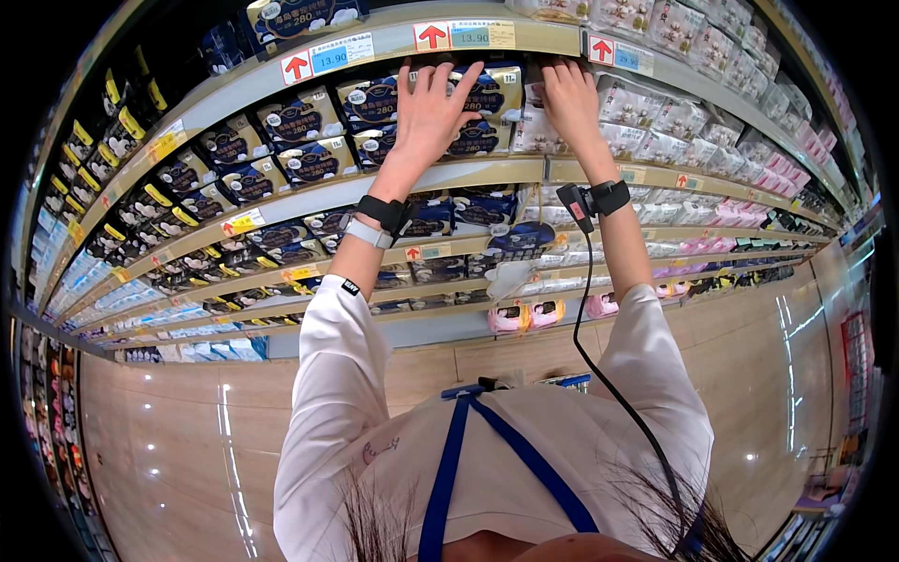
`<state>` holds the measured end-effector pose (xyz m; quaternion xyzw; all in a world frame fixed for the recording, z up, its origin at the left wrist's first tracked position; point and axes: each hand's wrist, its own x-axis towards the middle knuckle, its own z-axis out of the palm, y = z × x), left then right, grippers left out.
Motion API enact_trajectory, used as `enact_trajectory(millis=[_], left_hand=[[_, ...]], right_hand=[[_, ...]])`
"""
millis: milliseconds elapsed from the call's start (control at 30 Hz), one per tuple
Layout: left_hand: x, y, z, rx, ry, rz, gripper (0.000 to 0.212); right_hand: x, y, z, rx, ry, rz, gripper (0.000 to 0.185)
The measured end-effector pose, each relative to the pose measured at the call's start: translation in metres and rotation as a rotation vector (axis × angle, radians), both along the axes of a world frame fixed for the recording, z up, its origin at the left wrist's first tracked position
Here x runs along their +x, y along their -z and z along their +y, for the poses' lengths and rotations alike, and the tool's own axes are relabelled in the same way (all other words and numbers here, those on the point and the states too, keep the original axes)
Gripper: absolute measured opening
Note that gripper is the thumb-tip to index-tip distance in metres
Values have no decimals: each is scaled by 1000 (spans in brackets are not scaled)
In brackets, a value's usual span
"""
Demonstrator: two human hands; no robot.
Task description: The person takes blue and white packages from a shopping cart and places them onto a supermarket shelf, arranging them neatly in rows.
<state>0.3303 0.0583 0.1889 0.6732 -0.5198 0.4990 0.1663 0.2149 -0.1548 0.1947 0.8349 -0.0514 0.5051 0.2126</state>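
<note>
My left hand is spread over the front of dark blue and gold sanitary pad packs, stacked in two layers on a shelf. Its fingers are apart, with the tips near the top of the stack. To its right, my right hand reaches in at white plastic packs with a cotton-flower print. Those fingers lie close together, and their tips disappear into shadow under the shelf above. Whether they grip a pack cannot be made out. Both wrists wear black straps, and a black cable hangs from the right one.
A shelf lip with price tags runs just above both hands. Lower shelves hold more packs, including black and yellow ones at left. A blue oval shelf sign sticks out below. Tiled floor lies beneath.
</note>
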Motion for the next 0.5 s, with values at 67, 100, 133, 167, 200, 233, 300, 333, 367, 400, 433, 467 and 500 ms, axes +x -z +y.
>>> enact_trajectory(millis=[67, 100, 133, 167, 200, 233, 300, 333, 367, 400, 433, 467, 500], left_hand=[[0, 2, -3, -15, -1, -1, 72], [-1, 3, -4, -27, -24, 1, 72], [-1, 4, -6, -40, -47, 3, 72], [-3, 5, -9, -54, -40, 5, 71], [-4, 5, -11, -54, -37, 6, 71], [-4, 5, -13, -57, -39, 8, 70], [-6, 4, -18, -55, -30, 11, 69], [-6, 3, -19, -55, -45, 21, 68], [-6, 4, -18, -52, -65, 31, 68], [-6, 5, -19, -47, -59, 33, 68], [-5, 5, -19, -52, -66, 34, 68], [-4, 4, -20, -65, -76, 31, 68], [-3, 4, -19, -58, -79, 39, 68]], right_hand=[[3, 0, 4, 22, 16, -2, 22], [4, -1, 6, 30, 43, -16, 20], [6, -1, 8, 37, 70, -30, 17], [7, -3, 7, 36, 72, -29, 17], [9, -5, 5, -21, 31, -78, 16], [11, -8, 4, -79, -9, -127, 15], [15, -11, 5, -74, -24, -163, 17], [17, -12, 6, -72, -45, -200, 19], [21, -11, 8, -50, -47, -153, 20], [20, -8, 10, -46, -41, -151, 20], [17, -4, 11, 11, -31, -130, 21], [15, -5, 14, 61, -25, -113, 22], [10, -2, 10, 84, 15, -101, 30]])
